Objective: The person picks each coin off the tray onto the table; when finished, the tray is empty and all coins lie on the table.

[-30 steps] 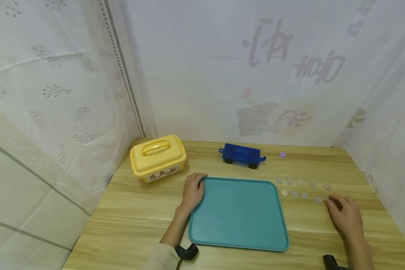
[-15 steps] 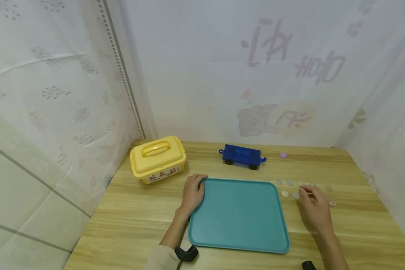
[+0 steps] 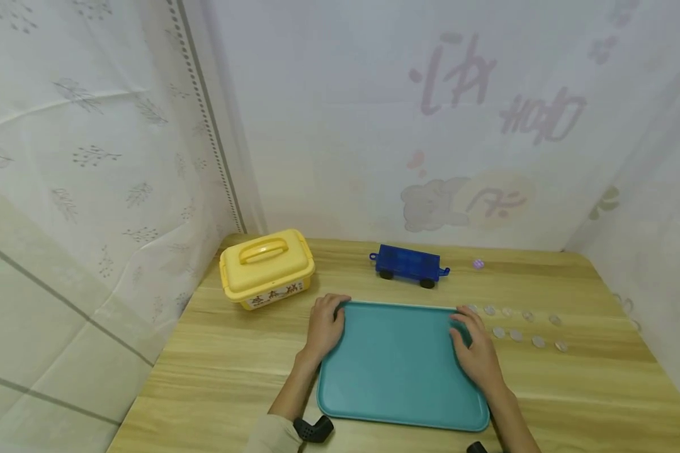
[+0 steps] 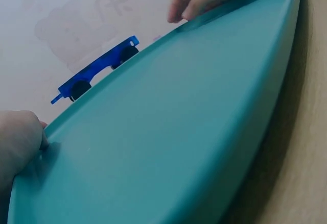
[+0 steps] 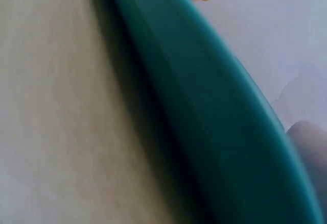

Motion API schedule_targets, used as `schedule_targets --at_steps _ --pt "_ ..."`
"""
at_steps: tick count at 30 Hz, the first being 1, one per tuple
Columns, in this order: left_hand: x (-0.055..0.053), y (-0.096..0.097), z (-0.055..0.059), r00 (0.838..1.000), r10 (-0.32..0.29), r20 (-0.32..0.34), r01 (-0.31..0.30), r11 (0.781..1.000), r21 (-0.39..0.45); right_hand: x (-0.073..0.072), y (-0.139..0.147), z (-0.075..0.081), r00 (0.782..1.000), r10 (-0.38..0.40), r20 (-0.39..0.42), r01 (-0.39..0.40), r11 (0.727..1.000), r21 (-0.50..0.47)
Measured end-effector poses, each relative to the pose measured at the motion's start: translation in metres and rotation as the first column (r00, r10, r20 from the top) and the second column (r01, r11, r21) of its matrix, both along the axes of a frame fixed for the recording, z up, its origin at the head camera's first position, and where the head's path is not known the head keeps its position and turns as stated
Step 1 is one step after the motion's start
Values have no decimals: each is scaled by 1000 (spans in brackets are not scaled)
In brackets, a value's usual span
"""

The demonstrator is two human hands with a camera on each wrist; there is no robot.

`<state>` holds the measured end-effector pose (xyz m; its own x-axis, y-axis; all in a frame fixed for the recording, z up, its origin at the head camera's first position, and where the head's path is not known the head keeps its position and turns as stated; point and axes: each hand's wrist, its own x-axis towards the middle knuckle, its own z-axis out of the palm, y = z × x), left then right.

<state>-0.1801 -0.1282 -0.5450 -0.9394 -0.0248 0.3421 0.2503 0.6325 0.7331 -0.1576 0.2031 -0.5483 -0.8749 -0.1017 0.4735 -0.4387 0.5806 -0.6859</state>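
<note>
A teal rectangular tray [image 3: 402, 377] lies flat on the wooden table. At its far left corner my left hand [image 3: 323, 326] holds the rim, thumb over the inner side and fingers outside. My right hand [image 3: 477, 352] is at the far right part of the rim, fingers loosely bent; in the left wrist view the fingertips [image 4: 180, 12] hang by the edge. Two rows of small coin-like silvery discs [image 3: 515, 335] lie right of the tray, the nearest partly hidden by the right hand. The right wrist view shows the tray's outer side [image 5: 204, 96] up close.
A yellow lidded box [image 3: 269, 267] with a handle stands at the back left. Behind the tray sits a blue wheeled toy wagon [image 3: 408, 263], with a small purple item [image 3: 478, 264] to its right. Patterned curtains [image 3: 328, 126] close off the back and sides.
My right hand has moved left, from the near row's right end across the discs to the tray's right rim. My left hand stays at the tray's left corner.
</note>
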Motion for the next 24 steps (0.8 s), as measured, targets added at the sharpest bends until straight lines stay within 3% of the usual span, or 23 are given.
schedule_targets --at_steps 6,14,19,24 --pt "2 -3 -2 1000 -24 -9 24 999 -28 8 0 -5 999 -36 32 35 999 41" --pt "4 -6 -1 1000 -6 -2 6 1000 -3 3 -3 -4 1000 -22 -11 22 998 61" --pt "7 -13 -1 1000 17 5 -17 1000 -19 3 -10 -5 999 -20 28 18 997 73" --pt "5 -22 3 999 41 -23 -41 999 0 -7 -19 0 998 -9 63 5 998 65"
